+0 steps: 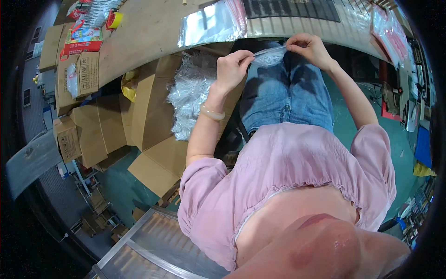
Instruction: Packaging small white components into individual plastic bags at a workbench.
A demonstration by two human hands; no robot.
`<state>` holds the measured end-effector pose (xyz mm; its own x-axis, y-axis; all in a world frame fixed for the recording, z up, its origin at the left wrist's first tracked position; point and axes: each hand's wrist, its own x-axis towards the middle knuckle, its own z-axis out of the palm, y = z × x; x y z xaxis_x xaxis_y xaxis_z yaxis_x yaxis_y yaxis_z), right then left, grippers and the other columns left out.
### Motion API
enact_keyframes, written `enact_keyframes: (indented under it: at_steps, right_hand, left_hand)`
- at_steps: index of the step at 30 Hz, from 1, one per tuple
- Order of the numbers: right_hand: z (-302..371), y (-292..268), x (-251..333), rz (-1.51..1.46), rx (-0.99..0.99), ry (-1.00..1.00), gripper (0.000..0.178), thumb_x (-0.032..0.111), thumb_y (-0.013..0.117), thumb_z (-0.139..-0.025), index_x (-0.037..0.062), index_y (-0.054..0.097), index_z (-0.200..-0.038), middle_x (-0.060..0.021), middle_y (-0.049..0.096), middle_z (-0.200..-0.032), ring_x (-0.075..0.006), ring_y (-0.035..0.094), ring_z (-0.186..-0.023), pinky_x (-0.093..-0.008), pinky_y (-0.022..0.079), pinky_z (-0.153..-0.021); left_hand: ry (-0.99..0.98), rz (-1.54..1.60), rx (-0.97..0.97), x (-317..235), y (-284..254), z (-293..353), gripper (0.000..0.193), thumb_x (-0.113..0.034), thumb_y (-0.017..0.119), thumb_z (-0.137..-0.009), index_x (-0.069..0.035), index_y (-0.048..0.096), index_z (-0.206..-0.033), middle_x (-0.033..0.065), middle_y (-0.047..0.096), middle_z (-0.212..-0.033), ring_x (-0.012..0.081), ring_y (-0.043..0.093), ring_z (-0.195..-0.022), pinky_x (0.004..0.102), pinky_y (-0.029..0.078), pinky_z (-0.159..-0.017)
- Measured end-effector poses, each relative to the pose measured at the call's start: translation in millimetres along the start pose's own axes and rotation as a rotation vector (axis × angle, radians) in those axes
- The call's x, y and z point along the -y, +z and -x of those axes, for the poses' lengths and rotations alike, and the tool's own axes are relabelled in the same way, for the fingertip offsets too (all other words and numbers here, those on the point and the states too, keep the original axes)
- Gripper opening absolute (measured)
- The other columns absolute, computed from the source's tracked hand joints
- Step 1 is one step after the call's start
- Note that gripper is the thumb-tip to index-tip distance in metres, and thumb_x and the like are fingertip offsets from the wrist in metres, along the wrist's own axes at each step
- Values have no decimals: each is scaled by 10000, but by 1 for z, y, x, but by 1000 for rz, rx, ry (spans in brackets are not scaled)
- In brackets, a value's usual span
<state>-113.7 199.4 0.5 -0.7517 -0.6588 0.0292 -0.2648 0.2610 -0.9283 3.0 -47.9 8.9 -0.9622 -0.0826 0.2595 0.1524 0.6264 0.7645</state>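
A small clear plastic bag (269, 59) with whitish contents is stretched between my two hands, over my lap and just in front of the table edge. My left hand (231, 69) pinches one top corner between thumb and fingertips. The opposite corner is pinched the same way by my right hand (309, 49), which is a little higher and nearer the table. What exactly lies inside the bag is too small to tell. On the table just beyond lies a stack of flat clear plastic bags (206, 24) with a pinkish edge.
An open cardboard box (155, 107) full of clear packed bags (190, 93) stands to my left. Across the front runs the table (139, 44), bearing a dark mat (292, 9), yellow tape (114, 20) and more pink-edged bags (391, 37) at the right. A red printed box (83, 41) sits far left.
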Motion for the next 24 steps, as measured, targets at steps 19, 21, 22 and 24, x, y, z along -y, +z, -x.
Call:
enact_keyframes:
  at_steps: [19,21,22,24]
  right_hand:
    - [6,63,5,443,91,-436,153,132,591,-815,41,556,-933,-108,546,-863,-296,478,-883,-365,400,-777]
    - [-1,65,6,409,158,-390,117,124,575,-820,36,545,-892,-107,534,-833,-291,476,-832,-365,398,-735]
    - [-4,67,8,391,195,-369,103,120,567,-822,34,539,-871,-106,527,-817,-288,475,-807,-365,398,-715]
    - [-4,68,12,357,222,-365,92,112,563,-823,32,531,-856,-105,520,-801,-287,471,-788,-368,395,-703]
  left_hand:
    - [-240,372,-60,11,68,45,106,-106,529,-932,-4,561,-929,78,685,-738,93,629,-629,241,515,-595]
    - [-207,349,-100,6,67,43,108,-106,524,-933,-4,561,-930,69,681,-721,95,629,-620,246,514,-583]
    - [-192,335,-123,6,64,44,108,-106,521,-933,-4,560,-931,65,679,-712,96,629,-615,249,513,-576]
    - [-209,292,-126,2,52,46,108,-108,521,-933,-7,561,-929,64,676,-708,96,630,-617,248,512,-576]
